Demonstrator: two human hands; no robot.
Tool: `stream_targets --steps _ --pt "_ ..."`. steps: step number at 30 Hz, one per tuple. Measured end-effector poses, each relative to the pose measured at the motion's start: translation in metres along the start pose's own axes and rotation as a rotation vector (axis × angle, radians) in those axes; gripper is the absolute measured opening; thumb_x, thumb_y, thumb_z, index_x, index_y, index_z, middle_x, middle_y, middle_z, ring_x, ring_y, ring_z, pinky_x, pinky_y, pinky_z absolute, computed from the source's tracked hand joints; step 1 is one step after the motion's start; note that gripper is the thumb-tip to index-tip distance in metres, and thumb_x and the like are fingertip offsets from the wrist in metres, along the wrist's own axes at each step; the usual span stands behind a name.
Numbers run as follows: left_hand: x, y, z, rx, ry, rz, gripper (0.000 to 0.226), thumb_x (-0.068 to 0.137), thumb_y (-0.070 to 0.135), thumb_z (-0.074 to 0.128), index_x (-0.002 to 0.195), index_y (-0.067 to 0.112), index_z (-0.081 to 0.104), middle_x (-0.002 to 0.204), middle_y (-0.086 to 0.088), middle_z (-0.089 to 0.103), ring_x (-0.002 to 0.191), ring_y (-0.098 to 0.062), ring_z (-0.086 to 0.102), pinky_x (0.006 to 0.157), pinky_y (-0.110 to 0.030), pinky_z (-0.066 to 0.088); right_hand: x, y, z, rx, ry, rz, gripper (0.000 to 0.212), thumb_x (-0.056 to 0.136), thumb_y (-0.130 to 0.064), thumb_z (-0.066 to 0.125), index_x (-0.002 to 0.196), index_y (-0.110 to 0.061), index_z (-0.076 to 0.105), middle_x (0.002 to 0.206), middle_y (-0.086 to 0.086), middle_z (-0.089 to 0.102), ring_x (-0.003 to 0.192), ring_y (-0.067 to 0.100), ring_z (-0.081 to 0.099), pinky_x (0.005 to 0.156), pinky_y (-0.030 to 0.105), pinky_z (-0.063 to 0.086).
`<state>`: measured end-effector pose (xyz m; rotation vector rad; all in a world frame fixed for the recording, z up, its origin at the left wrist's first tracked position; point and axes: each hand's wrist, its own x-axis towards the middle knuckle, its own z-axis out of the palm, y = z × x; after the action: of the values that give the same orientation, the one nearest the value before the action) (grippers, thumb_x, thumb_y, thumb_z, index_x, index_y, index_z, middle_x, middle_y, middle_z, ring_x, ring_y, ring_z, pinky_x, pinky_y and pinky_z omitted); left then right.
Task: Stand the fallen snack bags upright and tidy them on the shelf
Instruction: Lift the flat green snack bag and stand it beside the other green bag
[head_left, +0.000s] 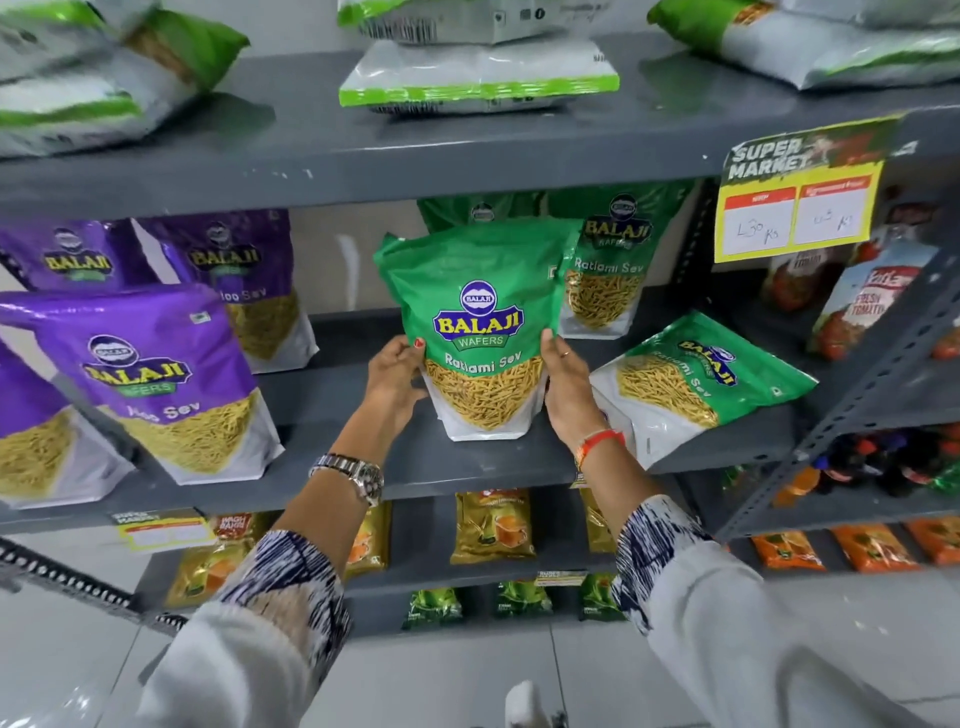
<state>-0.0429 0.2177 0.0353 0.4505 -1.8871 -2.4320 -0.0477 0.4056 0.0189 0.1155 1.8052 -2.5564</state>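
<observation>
Two hands hold one green snack bag (480, 332) upright near the middle of the grey shelf (363, 457), its base on the board: our left hand (390, 387) grips its left edge, our right hand (569, 395) its right. Its clear lower window shows thin yellow sticks. Another green bag (696, 379) lies tilted toward the shelf's right end; purple bags (150, 384) stand at the left.

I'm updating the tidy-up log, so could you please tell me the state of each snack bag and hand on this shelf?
Green Ratlami Sev bag in hands: upright, held at both sides.
Green Ratlami Sev bag on the right: fallen, lying tilted.
Green Ratlami Sev bag behind: upright.
Front purple Aloo Sev bag: leaning back.
Left hand: gripping.
Right hand: gripping.
</observation>
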Motion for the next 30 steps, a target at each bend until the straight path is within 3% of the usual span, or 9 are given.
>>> stream_targets --steps 4,9,12,15,19,23,25,27,30 --pt "0.006 -0.009 -0.005 -0.008 -0.012 -0.005 0.02 0.096 0.014 0.041 0.087 0.016 0.059 0.091 -0.001 0.066 0.079 -0.017 0.063 0.08 -0.045 0.054 0.003 0.009 -0.002 0.005 -0.013 0.02 0.04 0.099 -0.025 0.039 0.128 0.0 0.052 0.125 0.015 0.061 0.088 0.006 0.07 0.073 0.019 0.056" --pt "0.001 -0.016 -0.007 -0.121 0.092 0.028 0.012 0.09 0.01 0.053 0.1 0.014 0.058 0.095 -0.001 0.066 0.084 -0.016 0.063 0.081 -0.034 0.053 0.0 0.011 -0.002 -0.008 -0.011 0.001 0.035 0.097 -0.022 0.046 0.128 -0.008 0.054 0.126 0.012 0.062 0.101 0.011 0.066 0.087 0.026 0.053" --pt "-0.014 -0.027 0.005 -0.225 0.279 0.109 0.036 0.083 0.008 0.063 0.117 0.011 0.052 0.112 -0.002 0.062 0.103 -0.016 0.059 0.09 -0.03 0.051 -0.007 0.005 -0.015 -0.081 0.103 -0.149 0.038 0.095 -0.005 0.048 0.133 -0.008 0.049 0.136 0.012 0.055 0.114 0.015 0.057 0.097 0.026 0.045" --pt "-0.047 -0.05 0.031 -0.146 0.5 0.287 0.038 0.082 0.007 0.063 0.118 0.004 0.05 0.113 -0.004 0.053 0.095 -0.007 0.054 0.084 -0.018 0.046 -0.017 -0.006 -0.048 -0.063 0.353 -0.347 0.037 0.088 0.011 0.042 0.115 -0.007 0.059 0.114 0.013 0.062 0.093 0.002 0.063 0.087 0.018 0.049" --pt "-0.078 -0.071 0.082 0.109 0.186 0.44 0.017 0.081 0.008 0.058 0.098 0.012 0.056 0.093 -0.003 0.058 0.077 0.003 0.052 0.068 -0.01 0.043 -0.019 -0.013 -0.097 0.053 0.755 -0.313 0.033 0.087 0.013 0.04 0.09 -0.013 0.06 0.076 0.004 0.058 0.066 0.012 0.055 0.06 0.022 0.048" --pt "-0.064 -0.064 0.144 0.399 -0.199 0.448 0.017 0.087 0.01 0.054 0.102 0.009 0.06 0.1 -0.009 0.066 0.083 -0.003 0.058 0.068 -0.01 0.044 -0.022 -0.001 -0.139 0.039 0.98 -0.108 0.025 0.081 0.0 0.056 0.081 -0.024 0.049 0.084 0.013 0.059 0.072 0.024 0.058 0.076 0.044 0.052" --pt "-0.043 -0.058 0.172 0.653 -0.268 0.407 0.026 0.089 0.023 0.052 0.107 0.007 0.059 0.11 -0.015 0.066 0.098 -0.024 0.062 0.083 -0.024 0.05 -0.01 0.021 -0.165 0.009 0.988 0.056 0.032 0.066 -0.023 0.075 0.086 -0.024 0.049 0.096 0.015 0.063 0.084 0.03 0.062 0.082 0.051 0.055" --pt "-0.025 -0.055 0.195 1.039 -0.264 0.392 0.04 0.088 0.039 0.047 0.108 0.007 0.06 0.113 -0.019 0.065 0.105 -0.037 0.06 0.09 -0.039 0.049 0.003 0.041 -0.189 0.019 0.928 0.212 0.073 0.051 -0.045 0.079 0.109 -0.01 0.052 0.102 0.018 0.065 0.074 0.028 0.066 0.061 0.041 0.059" --pt "0.001 -0.051 0.215 1.251 -0.265 0.298 0.049 0.087 0.043 0.045 0.111 0.004 0.059 0.119 -0.023 0.061 0.111 -0.04 0.057 0.09 -0.043 0.045 -0.02 0.015 -0.165 0.212 0.732 0.301 0.049 0.076 -0.037 0.073 0.107 -0.01 0.046 0.084 0.008 0.054 0.057 0.011 0.061 0.054 0.027 0.052"
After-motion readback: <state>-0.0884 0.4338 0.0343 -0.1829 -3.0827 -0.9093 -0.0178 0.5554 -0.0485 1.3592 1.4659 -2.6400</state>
